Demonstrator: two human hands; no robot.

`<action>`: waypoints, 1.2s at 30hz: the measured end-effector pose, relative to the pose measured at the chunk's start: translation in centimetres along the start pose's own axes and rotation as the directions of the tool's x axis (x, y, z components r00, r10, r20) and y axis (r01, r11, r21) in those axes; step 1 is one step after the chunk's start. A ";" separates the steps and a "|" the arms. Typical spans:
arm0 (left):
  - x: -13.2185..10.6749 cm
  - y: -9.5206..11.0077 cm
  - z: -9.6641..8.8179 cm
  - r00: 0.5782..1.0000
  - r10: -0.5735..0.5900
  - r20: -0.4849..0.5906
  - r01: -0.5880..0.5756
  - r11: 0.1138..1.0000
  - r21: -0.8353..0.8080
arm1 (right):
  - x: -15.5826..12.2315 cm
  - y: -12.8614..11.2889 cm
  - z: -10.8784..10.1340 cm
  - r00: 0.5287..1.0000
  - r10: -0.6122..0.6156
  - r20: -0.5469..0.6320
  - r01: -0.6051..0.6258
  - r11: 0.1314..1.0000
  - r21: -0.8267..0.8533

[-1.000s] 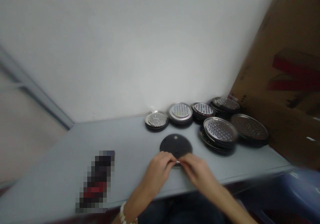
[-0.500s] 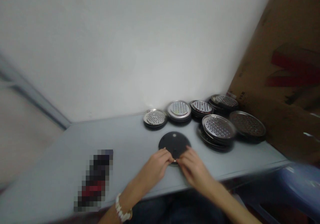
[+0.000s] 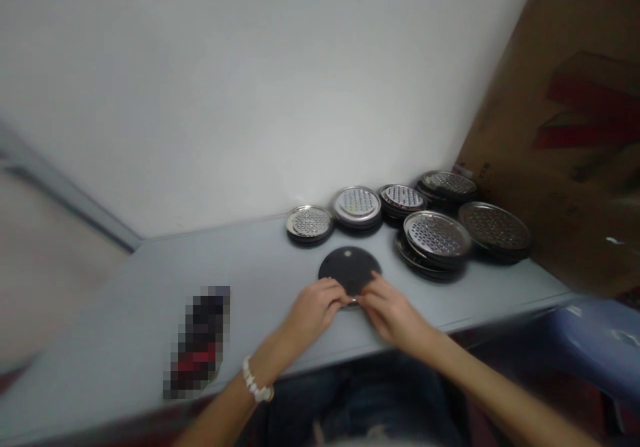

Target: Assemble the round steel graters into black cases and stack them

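Note:
A round black disc (image 3: pixel 349 267) lies flat on the grey table (image 3: pixel 260 274). My left hand (image 3: pixel 314 307) and my right hand (image 3: pixel 390 312) meet at the disc's near edge, fingers curled and pinching its rim, where a small shiny bit shows between the fingertips. A white bead bracelet (image 3: pixel 256 386) sits on my left wrist.
Several stacks of perforated metal discs on black bases (image 3: pixel 436 235) stand behind the black disc, along the wall. A brown cardboard box (image 3: pixel 565 140) leans at the right. A blurred dark and red bottle-like object (image 3: pixel 200 340) lies at the left. A blue plastic stool (image 3: pixel 600 347) is beside the table.
The view has shifted slightly, so the table sits higher in frame. Both hands stay pinched at the black disc's near edge; more of my forearms show now.

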State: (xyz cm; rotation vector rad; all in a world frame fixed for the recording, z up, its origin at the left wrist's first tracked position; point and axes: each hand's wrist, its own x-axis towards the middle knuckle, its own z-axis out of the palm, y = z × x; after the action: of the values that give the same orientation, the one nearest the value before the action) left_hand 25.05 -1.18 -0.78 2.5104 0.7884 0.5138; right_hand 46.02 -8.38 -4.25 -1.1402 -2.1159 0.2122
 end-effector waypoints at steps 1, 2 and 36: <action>0.1 0.1 0.1 1.000 -0.016 0.001 0.016 1.000 0.005 | 0.0 0.1 -0.2 1.000 0.001 0.005 -0.001 1.000 0.017; 0.3 0.2 0.2 0.999 -0.033 0.000 0.033 0.999 0.012 | 0.0 0.1 -0.3 1.000 0.000 0.008 0.000 0.999 0.033; -6.5 -12.3 -13.5 0.305 -0.810 -0.501 0.456 0.586 -0.670 | -4.3 -0.3 -1.2 0.959 0.062 -0.277 -0.125 0.969 -0.215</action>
State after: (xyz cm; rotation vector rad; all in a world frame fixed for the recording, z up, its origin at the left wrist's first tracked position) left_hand 8.27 8.05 2.60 1.2321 1.7143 1.3216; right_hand 48.11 -12.15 -5.48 -1.3251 -1.8807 -0.1438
